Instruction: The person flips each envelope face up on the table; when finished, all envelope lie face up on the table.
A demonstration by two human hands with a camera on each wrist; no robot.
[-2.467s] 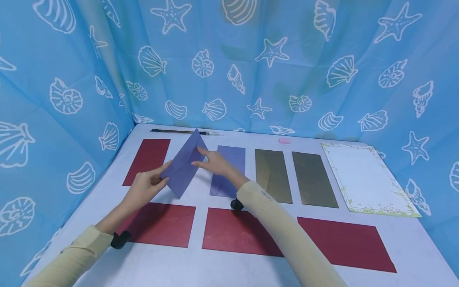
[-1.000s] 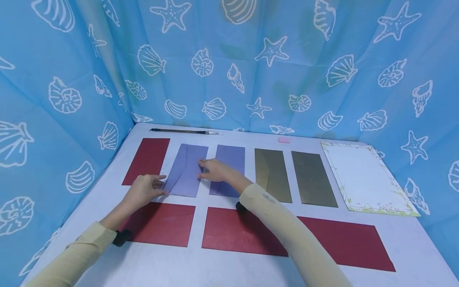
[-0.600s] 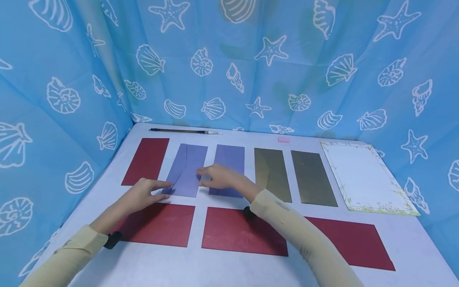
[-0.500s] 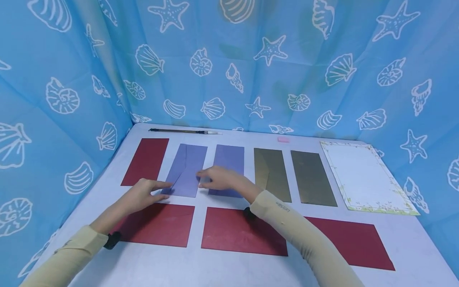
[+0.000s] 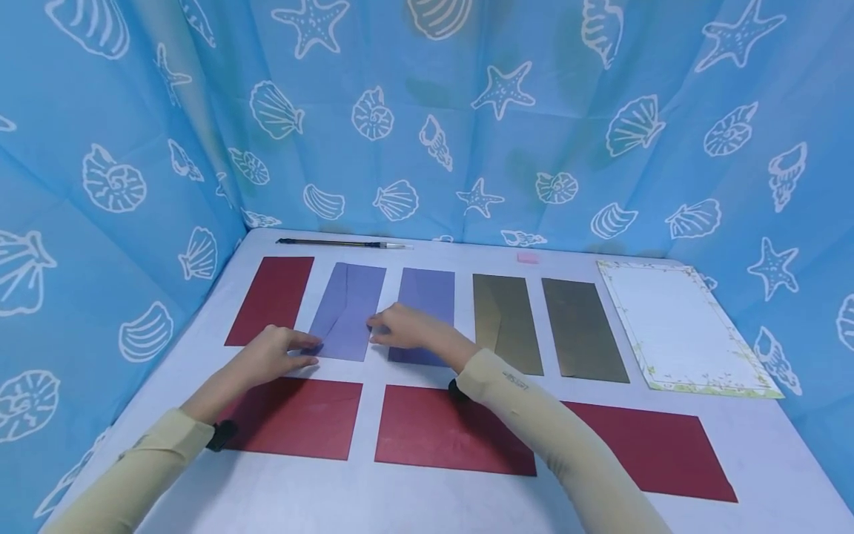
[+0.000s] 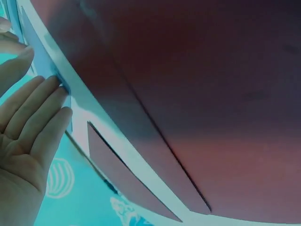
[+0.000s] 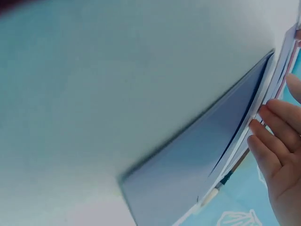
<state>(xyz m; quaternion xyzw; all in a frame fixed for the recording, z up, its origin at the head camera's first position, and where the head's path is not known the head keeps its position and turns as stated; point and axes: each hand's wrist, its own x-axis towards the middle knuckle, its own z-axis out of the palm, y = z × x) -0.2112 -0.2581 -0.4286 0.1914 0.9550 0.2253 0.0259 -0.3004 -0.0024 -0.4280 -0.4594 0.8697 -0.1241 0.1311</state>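
Observation:
A purple envelope (image 5: pixel 352 300) lies flat on the table with its flap seam showing. At its lower left corner, my left hand (image 5: pixel 272 354) touches the edge with extended fingers. My right hand (image 5: pixel 408 326) touches the same envelope's right edge, fingertips down. A second purple envelope (image 5: pixel 430 289) lies just to the right, partly covered by my right hand. In the left wrist view, the fingers of my left hand (image 6: pixel 35 125) are nearly straight. The right wrist view shows my right hand (image 7: pixel 282 150) with its fingers extended too.
One red envelope (image 5: pixel 272 297) stands lengthwise at left; three lie crosswise in front, including the left one (image 5: pixel 307 419). Two brownish-gold envelopes (image 5: pixel 508 319) and a floral-bordered sheet (image 5: pixel 687 326) are at right. A brush (image 5: pixel 333 242) and pink eraser (image 5: pixel 527 258) lie behind.
The left purple envelope, earlier held tilted in the air by my left hand, now lies flat. Over the last half second it has slid slightly away from me, both hands moving with it.

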